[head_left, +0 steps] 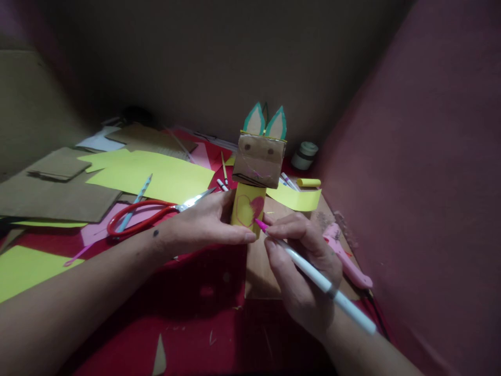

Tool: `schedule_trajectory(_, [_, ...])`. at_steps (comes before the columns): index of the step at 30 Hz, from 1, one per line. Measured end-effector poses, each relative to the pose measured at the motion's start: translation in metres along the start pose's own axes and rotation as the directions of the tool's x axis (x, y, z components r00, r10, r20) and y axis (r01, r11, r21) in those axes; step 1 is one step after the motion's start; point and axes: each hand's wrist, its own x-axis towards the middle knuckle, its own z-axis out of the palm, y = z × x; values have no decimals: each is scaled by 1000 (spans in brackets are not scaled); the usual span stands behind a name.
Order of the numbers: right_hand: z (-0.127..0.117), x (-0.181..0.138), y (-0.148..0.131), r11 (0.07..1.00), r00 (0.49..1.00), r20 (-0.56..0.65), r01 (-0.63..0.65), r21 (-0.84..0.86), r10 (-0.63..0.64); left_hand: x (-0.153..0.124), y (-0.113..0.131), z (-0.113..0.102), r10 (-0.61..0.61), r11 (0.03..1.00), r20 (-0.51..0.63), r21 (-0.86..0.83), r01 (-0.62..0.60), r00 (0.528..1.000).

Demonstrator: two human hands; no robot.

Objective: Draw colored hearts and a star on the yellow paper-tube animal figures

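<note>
A cardboard animal figure [259, 156] stands upright on a wooden board [258, 282]. It has a brown box head with two drawn dots and pointed ears edged in teal. Its yellow body [243, 201] bears a heart outline, the right half coloured pink. My left hand [207, 219] is closed round the lower body, thumb across the front and fingers hidden behind. In my right hand [303, 261] is a white marker [313, 271], gripped like a pen, its pink tip at the lower right of the heart.
Red-handled scissors [144, 216] lie left, beside a light blue pencil [136, 198]. Yellow paper [152, 172] and cardboard pieces [58, 193] spread behind. A pink glue gun [346, 256] rests right, near the wall. A round container [305, 155] stands at the back.
</note>
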Motion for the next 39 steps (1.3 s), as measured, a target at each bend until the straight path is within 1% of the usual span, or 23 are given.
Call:
schedule_trajectory(4, [0,0,0,1000,1000,-4,16,-21,-16,0,-1,0,-12,1000,-15,0,12,1000])
schedule_trajectory(12, [1,5,-3,996,996,49,78,-34,-76,0,1,2,-40,997,-32,61,42,999])
schedule_trajectory(17, [0,4,-3,999,1000,18,26,-37,-25,1,1,2,-12,999,8,-34,12,1000])
schedule_trajectory(19, [0,4,-4,999,1000,14,12,-53,-11,1,0,2,-20,998,8,-52,20,1000])
schedule_trajectory(26, [1,5,-3,999,999,29,33,6,-33,0,1,3,-28,997,12,-71,29,1000])
schedule_trajectory(34, [-2,3,-2,999,1000,6,-24,-46,25,1,2,3,-40,997,-11,-71,39,999])
schedule_trajectory(39, [-1,5,-3,1000,1000,26,9,2,-9,0,1,2,-30,998,7,-63,30,1000])
